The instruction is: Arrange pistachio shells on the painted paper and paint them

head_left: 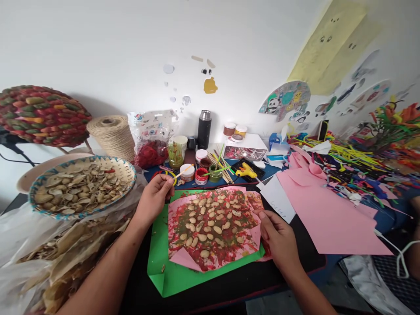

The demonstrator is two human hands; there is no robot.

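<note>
Dark tabletop (308, 249), white wall (114, 52), left hand (155, 192) pinching stick (183, 170), right hand (278, 236) seemingly pinching painted paper (229, 253)

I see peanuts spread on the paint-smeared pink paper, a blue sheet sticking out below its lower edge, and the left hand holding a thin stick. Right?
One slip: the sheet sticking out below the paint-smeared pink paper is green, not blue; the head view shows the green sheet. The peanuts and the left hand holding a thin stick are right.
</note>
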